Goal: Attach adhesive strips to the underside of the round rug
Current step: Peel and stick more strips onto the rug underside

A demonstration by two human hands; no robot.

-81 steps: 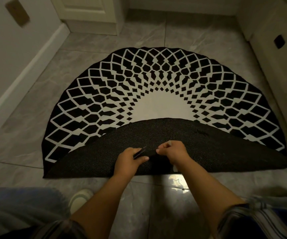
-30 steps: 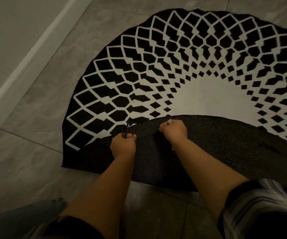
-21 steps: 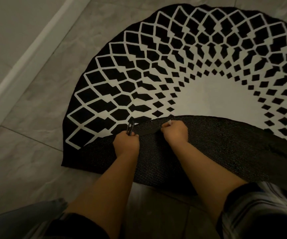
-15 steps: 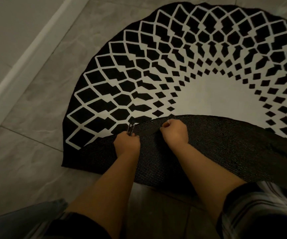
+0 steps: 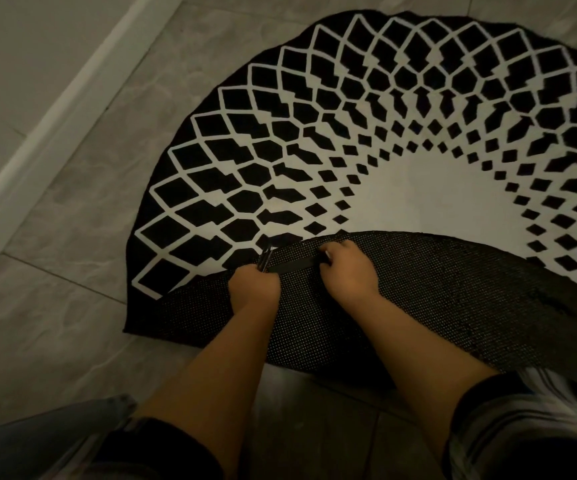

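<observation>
Pinching dark strip (image 5: 294,266) taut between left hand (image 5: 254,285), right hand (image 5: 346,268), seemingly against rug underside (image 5: 436,299).

I've moved both hands from the near middle of the folded-over rug (image 5: 453,306) to its far left edge, the adhesive strip (image 5: 294,266) now stretched between them.

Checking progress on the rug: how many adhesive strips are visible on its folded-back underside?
1. A black adhesive strip lies near the folded edge of the dotted dark rug underside, stretched between the left hand and right hand. Others may be hidden.
</observation>
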